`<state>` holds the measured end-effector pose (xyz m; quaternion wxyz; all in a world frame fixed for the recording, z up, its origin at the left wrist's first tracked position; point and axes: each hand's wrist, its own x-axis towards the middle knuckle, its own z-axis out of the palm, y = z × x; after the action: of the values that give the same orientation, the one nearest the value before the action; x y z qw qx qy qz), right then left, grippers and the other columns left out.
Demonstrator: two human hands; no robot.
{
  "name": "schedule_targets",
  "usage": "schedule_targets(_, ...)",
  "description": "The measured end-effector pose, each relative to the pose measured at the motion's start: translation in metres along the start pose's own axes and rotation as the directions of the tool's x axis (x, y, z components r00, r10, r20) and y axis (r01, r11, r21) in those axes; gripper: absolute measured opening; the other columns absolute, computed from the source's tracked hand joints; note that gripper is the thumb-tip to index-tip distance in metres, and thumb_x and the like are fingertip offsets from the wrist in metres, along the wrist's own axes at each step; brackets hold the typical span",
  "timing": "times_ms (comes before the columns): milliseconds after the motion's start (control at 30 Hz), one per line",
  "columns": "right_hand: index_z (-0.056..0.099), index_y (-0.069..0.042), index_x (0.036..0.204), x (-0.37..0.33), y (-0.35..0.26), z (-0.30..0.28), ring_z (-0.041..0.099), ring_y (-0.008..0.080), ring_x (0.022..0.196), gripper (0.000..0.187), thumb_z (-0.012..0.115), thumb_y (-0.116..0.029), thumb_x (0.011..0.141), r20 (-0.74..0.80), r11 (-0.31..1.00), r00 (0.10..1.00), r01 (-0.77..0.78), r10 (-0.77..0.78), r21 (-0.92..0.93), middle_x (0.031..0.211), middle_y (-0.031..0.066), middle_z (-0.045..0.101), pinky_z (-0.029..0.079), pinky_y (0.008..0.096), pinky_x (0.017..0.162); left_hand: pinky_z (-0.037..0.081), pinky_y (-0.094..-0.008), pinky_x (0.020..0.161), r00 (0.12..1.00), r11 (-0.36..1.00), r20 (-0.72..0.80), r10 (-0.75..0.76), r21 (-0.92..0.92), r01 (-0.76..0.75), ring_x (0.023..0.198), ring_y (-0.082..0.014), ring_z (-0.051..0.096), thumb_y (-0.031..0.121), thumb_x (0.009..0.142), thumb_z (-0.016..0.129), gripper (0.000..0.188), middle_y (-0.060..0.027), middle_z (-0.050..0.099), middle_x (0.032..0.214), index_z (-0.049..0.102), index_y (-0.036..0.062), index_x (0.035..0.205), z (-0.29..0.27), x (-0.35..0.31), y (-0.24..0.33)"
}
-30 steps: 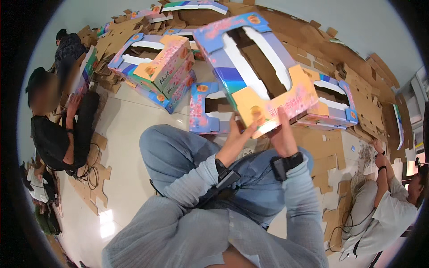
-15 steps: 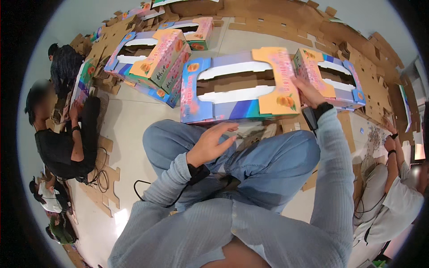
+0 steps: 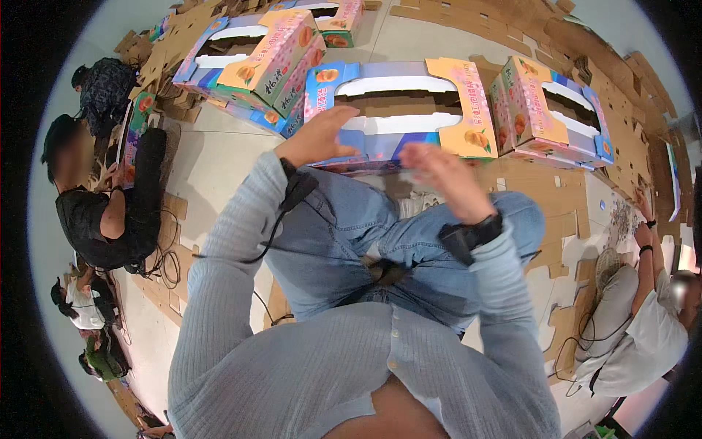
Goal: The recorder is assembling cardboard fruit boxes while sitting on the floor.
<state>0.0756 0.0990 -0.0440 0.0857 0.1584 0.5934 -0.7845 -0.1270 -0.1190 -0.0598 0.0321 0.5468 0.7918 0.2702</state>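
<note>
Where hands (image 3: 322, 137) reach, open carton (image 3: 398, 125), brown inside

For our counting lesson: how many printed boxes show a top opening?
4: the middle box, the right box, the top box of the left stack, and the far box behind it. Others may be hidden.

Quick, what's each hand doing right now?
Left hand: open, at the left end of the middle box; contact unclear.
Right hand: open, blurred, near that box, gripping nothing.

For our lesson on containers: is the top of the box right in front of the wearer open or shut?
Partly open: the box has a long gap on top, showing its brown inside.
</note>
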Motion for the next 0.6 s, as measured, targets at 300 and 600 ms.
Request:
schedule_targets(300,0.046,-0.004,0.129,0.018,0.083,0.057,0.050,0.0190,0.119,0.046,0.051,-0.037,0.097,0.074,0.933,0.987,-0.162,0.146,0.322,0.130,0.0100,0.053,0.040,0.0335,0.100,0.041,-0.0396,0.097,0.921,0.995,0.388,0.033,0.073,-0.067,0.115,-0.0391,0.049,0.048,0.065,0.079,0.094,-0.0267,0.051,0.122,0.041,-0.0074,0.131,0.013,0.018,-0.018)
schedule_targets(600,0.045,-0.011,0.122,0.068,0.113,0.049,0.049,0.0124,0.103,0.045,0.063,-0.038,0.091,-0.163,0.873,0.985,0.029,0.058,0.487,0.113,0.0003,0.054,0.039,0.0307,0.092,0.044,-0.0400,0.089,0.963,0.990,0.264,0.055,0.108,-0.087,0.102,-0.0399,0.053,0.047,0.067,0.077,0.086,-0.0258,0.052,0.109,0.044,-0.0074,0.126,0.035,0.048,-0.004)
